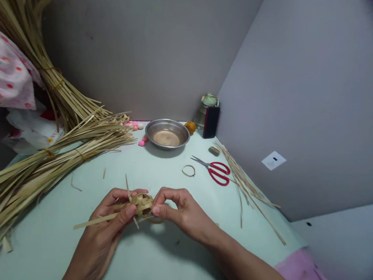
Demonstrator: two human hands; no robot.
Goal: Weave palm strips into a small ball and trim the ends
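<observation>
Between my hands is a small woven ball [143, 204] of flat, pale straw-coloured strips, with gaps in its weave. My left hand [113, 215] wraps the ball from the left, thumb pressed on its near side. Loose strip ends stick out there, one long strip [97, 221] running left past the fingers and a short one pointing up. My right hand [176, 207] pinches at the ball's right edge with thumb and forefinger, where a strip seems to be held. A curved loop of strip hangs below the ball. The fingertips partly hide the weave.
Strip bundles [85, 156] lie at the left, another [51, 73] leaning behind. A metal bowl [168, 134] holds liquid. Red-handled scissors [214, 170], a strip ring [188, 171], loose strips [243, 178], pink pieces [141, 143] and a phone [211, 122] against a jar [200, 114] surround the work.
</observation>
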